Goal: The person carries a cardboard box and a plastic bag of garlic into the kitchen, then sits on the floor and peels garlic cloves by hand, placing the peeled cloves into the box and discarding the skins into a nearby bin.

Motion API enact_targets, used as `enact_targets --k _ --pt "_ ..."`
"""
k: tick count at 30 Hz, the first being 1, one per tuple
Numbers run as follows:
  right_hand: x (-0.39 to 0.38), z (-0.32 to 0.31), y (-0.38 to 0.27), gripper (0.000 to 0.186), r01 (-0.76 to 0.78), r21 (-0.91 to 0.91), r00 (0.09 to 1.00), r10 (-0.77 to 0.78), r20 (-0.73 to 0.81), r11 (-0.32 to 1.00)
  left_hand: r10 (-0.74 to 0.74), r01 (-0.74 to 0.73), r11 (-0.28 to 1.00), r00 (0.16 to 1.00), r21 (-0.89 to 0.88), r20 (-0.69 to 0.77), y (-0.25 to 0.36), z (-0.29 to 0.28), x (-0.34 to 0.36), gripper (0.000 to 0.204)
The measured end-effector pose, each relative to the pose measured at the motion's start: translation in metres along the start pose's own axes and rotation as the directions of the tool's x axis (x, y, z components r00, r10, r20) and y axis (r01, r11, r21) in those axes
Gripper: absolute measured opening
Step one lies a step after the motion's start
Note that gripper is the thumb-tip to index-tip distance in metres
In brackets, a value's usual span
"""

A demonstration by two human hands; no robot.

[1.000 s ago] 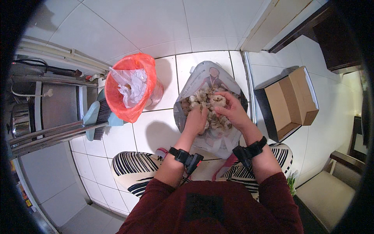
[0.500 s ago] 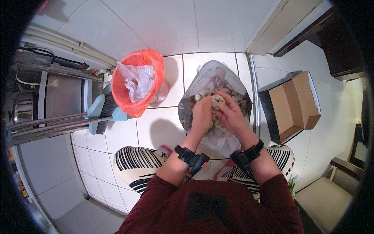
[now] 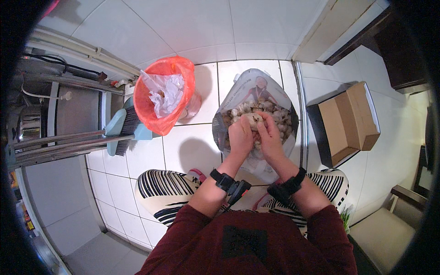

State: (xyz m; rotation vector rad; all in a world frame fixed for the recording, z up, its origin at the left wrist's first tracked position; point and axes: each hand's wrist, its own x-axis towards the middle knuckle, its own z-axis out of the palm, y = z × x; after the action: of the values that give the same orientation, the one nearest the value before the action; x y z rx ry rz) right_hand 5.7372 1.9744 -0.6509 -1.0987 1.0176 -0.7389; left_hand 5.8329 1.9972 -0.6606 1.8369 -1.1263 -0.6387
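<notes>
- Since a second ago the left hand has come up from the loose bulbs to meet the right hand, which has drawn in closer beside it.
- Between the two sets of fingertips, over the pile, sits one pale garlic bulb, a dark patch showing. From where I stand it looks roundish and half covered, so I can't tell its long axis.
- Left fingers are curled in, tips pressed to the bulb's left side; right fingers bend about its right side, pinching it. Neither hand is nearer: it touches both.
- Just beyond the fingers and to their right, more garlic fills the open plastic bag.
- Well left of the fingers stands a red-lined bin; well right, an open cardboard box.
</notes>
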Motion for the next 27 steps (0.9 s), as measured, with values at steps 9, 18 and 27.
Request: enact_targets --k 9,18,27 --pt "-0.009 0.000 -0.013 0.035 0.070 -0.259 0.997 -0.076 -0.014 0.963 0.051 -0.050 0.996 0.999 0.072 -0.013 -0.008 0.006 -0.003 0.052" --pt "-0.003 -0.007 -0.012 0.030 -0.102 0.123 0.995 0.098 0.037 0.987 -0.156 0.170 0.970 0.983 -0.175 0.092 -0.014 0.001 0.001 0.039" --pt "0.015 -0.029 -0.018 0.034 -0.006 -0.089 0.967 0.028 0.253 0.996 -0.053 0.092 0.979 0.976 -0.181 0.210 -0.010 -0.005 0.005 0.034"
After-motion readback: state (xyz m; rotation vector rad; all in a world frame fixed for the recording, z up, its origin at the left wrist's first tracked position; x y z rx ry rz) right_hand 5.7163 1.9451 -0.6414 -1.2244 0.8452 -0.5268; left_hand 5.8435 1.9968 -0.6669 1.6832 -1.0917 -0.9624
